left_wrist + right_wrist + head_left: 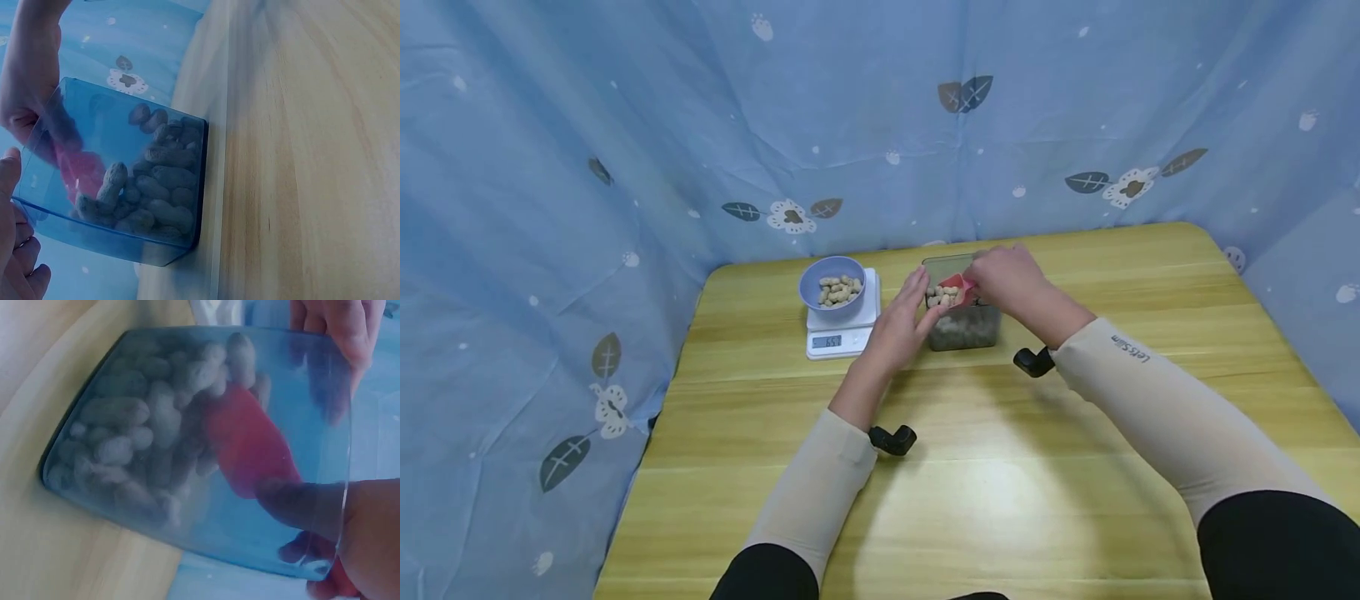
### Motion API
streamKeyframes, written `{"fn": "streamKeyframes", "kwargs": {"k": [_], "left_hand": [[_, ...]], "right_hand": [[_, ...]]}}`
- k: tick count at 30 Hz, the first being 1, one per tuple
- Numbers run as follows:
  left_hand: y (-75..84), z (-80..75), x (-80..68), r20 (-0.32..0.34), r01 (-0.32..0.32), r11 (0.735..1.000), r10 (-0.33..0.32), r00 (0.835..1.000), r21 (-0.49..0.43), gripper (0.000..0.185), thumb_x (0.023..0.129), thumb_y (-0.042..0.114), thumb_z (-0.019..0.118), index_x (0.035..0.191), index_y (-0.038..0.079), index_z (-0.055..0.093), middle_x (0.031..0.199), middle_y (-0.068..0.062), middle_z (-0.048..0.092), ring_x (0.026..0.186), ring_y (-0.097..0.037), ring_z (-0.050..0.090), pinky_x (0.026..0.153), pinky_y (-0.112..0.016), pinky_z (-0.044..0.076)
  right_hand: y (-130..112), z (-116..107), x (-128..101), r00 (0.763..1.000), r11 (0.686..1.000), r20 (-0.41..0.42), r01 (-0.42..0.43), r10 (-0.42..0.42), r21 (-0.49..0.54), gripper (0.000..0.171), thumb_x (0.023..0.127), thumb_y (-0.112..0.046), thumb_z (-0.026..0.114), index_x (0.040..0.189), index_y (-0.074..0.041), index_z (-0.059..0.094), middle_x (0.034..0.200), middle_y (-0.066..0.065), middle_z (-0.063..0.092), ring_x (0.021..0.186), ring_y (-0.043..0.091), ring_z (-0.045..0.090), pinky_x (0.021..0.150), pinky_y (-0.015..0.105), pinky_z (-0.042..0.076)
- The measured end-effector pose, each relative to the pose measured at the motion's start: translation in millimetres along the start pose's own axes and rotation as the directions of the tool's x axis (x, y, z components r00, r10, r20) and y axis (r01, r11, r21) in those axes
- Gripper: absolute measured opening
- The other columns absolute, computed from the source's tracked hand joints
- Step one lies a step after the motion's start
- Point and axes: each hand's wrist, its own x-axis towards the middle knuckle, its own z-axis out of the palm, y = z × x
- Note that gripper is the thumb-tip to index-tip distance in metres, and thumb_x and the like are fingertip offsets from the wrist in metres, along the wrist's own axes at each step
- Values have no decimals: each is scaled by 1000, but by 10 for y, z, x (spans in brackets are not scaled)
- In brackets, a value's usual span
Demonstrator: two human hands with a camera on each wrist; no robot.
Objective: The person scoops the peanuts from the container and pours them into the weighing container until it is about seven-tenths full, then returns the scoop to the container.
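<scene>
A clear, dark-tinted plastic box [966,332] stands on the table, with unshelled peanuts [122,412] heaped in its lower part. Reaching inside over the rim, my right hand [1009,279] grips a red-pink scoop [253,447] by its handle. Peanuts [943,295] lie in the scoop, below the rim. My left hand [898,323] rests against the box's left side near the rim, fingers extended and thumb toward the front edge. To the left of that hand, a purple bowl [837,314] with peanuts sits on a white digital scale [842,342] whose display is lit.
The wooden table [955,500] extends in front of the box and to both sides. A blue patterned curtain [880,100] hangs right behind the table's back edge and along its sides. Black wrist-camera mounts [892,440] stick out beneath both wrists.
</scene>
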Motion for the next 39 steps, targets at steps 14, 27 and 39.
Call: {"fn": "streamKeyframes", "kwargs": {"k": [14,27,39], "left_hand": [[-5,-3,-8,-10,-8,1000,8,1000,-18,70,100,58,39,158,27,14,160,26,-4,151,-6,8,123,-37,19],[-27,37,-1,-31,-15,999,14,999,-34,69,102,51,44,159,24,18,160,26,-2,152,-9,11,122,-39,21],[-10,15,-21,-22,-25,1000,25,999,-2,69,103,56,34,159,21,15,161,22,-5,151,-5,4,122,-37,19]], "right_hand": [[248,-26,-88,997,960,18,71,-79,273,16,94,-20,68,103,-10,76,94,7,69,81,22,61,72,41,50],[528,82,-344,981,758,61,-182,185,626,41,90,-34,73,121,-6,71,115,15,71,93,24,63,76,38,52],[587,60,-454,955,677,102,-270,278,685,56,87,-50,70,126,-9,68,120,17,68,96,24,61,75,33,50]]}}
